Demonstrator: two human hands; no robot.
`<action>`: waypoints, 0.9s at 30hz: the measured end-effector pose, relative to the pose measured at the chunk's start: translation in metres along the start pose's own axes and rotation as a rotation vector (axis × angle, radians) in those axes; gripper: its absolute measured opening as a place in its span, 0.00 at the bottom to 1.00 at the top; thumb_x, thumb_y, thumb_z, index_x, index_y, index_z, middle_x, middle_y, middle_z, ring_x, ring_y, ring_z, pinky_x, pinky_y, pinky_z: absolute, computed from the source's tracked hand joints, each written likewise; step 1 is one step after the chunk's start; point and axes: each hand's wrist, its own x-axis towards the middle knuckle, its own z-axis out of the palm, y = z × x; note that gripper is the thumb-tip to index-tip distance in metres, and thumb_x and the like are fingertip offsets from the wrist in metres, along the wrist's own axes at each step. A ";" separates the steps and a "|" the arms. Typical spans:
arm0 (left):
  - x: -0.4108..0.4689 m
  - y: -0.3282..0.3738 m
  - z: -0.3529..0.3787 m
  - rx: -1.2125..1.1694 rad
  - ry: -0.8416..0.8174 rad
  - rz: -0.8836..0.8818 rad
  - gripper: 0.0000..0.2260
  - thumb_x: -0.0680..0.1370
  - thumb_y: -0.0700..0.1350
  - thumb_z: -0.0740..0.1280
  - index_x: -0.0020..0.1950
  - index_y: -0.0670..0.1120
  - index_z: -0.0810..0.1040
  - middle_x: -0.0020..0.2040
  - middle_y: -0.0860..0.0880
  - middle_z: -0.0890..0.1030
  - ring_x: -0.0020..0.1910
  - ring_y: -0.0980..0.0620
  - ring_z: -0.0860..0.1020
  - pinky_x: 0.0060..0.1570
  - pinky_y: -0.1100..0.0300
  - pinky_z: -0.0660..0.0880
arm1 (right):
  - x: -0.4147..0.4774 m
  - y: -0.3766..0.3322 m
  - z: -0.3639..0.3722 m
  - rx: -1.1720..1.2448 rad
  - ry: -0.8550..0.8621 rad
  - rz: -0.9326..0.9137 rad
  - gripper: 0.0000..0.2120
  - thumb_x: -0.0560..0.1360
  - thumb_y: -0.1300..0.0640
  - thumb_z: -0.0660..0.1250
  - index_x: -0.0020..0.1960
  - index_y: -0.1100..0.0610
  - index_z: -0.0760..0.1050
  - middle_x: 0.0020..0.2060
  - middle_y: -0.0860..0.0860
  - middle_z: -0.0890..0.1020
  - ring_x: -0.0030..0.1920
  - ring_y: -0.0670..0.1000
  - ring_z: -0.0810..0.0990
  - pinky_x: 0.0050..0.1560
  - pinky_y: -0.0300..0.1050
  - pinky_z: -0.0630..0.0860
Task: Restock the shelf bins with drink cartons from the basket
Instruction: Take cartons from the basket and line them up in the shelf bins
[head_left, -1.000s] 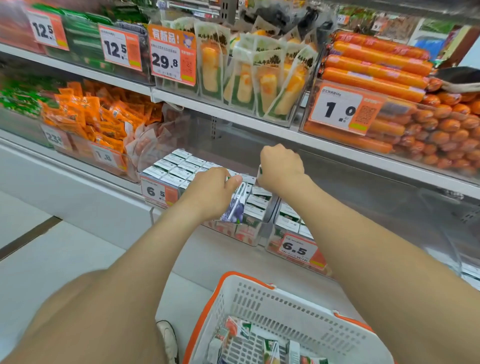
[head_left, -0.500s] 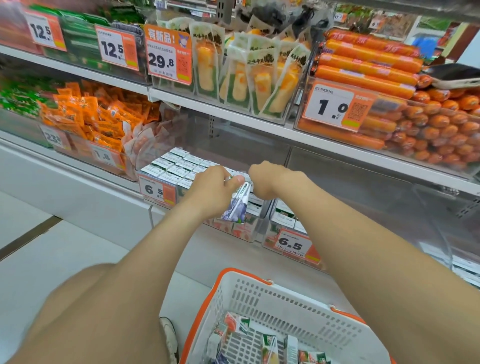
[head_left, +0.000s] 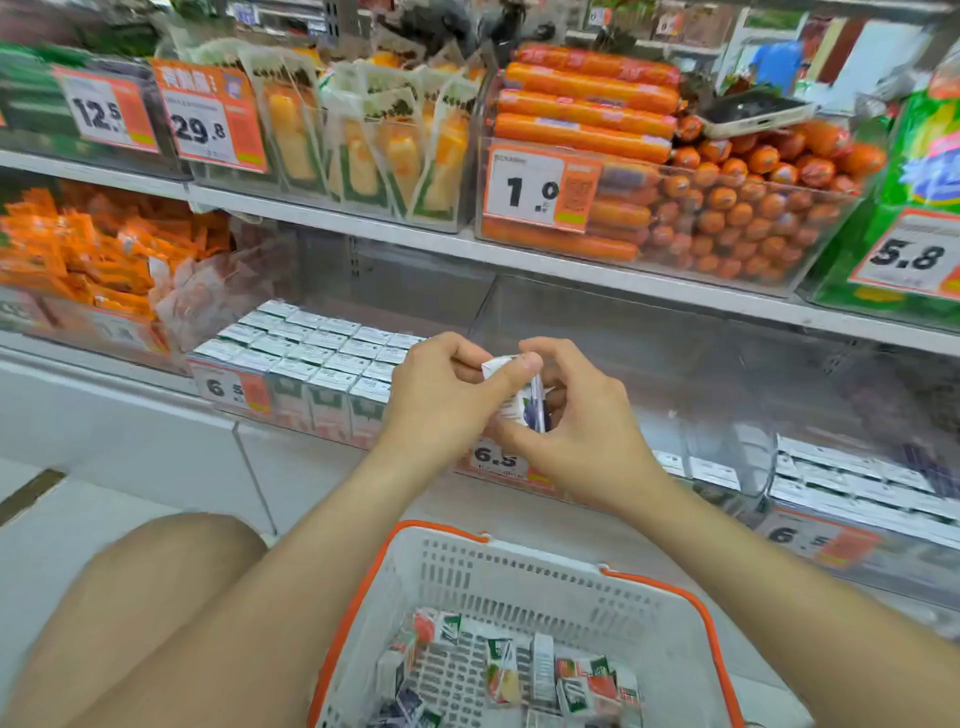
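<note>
A small white and purple drink carton (head_left: 519, 397) sits between both hands, in front of the lower shelf. My left hand (head_left: 441, 395) grips it from the left with the thumb on its top. My right hand (head_left: 576, 421) curls round it from the right. Behind the hands a clear shelf bin (head_left: 311, 358) holds rows of upright cartons. Another clear bin (head_left: 852, 488) with cartons stands at the right. The white basket with an orange rim (head_left: 550, 577) lies below, with several loose cartons (head_left: 504, 670) on its bottom.
The shelf above carries orange sausages (head_left: 587, 104), yellow snack packs (head_left: 363, 150) and a phone (head_left: 753, 111) lying on the sausages. Orange packets (head_left: 88, 254) fill a bin at the left. My bare knee (head_left: 171, 587) is at the lower left, over the pale floor.
My right hand has left the shelf bin and come back to meet the left hand on the carton. Both hands have drawn nearer to me, and the view has shifted right.
</note>
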 end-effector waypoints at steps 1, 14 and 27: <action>-0.003 0.004 0.008 -0.072 -0.044 0.004 0.18 0.75 0.62 0.76 0.47 0.48 0.83 0.41 0.51 0.86 0.41 0.53 0.86 0.41 0.52 0.84 | -0.001 0.006 -0.010 0.036 -0.003 0.071 0.34 0.68 0.45 0.79 0.69 0.44 0.68 0.49 0.41 0.86 0.46 0.41 0.85 0.49 0.43 0.82; -0.035 0.045 0.100 -0.173 -0.387 0.073 0.11 0.80 0.40 0.74 0.61 0.49 0.81 0.52 0.54 0.88 0.50 0.54 0.87 0.53 0.55 0.83 | -0.019 0.046 -0.116 0.527 0.032 0.376 0.16 0.73 0.67 0.68 0.58 0.56 0.83 0.47 0.57 0.88 0.40 0.55 0.83 0.43 0.56 0.80; -0.061 0.080 0.255 0.432 -0.460 0.673 0.11 0.83 0.45 0.63 0.65 0.50 0.75 0.62 0.52 0.78 0.63 0.51 0.73 0.62 0.55 0.72 | -0.066 0.143 -0.282 -0.494 0.267 0.435 0.14 0.77 0.65 0.68 0.61 0.59 0.73 0.52 0.60 0.79 0.48 0.59 0.74 0.43 0.50 0.71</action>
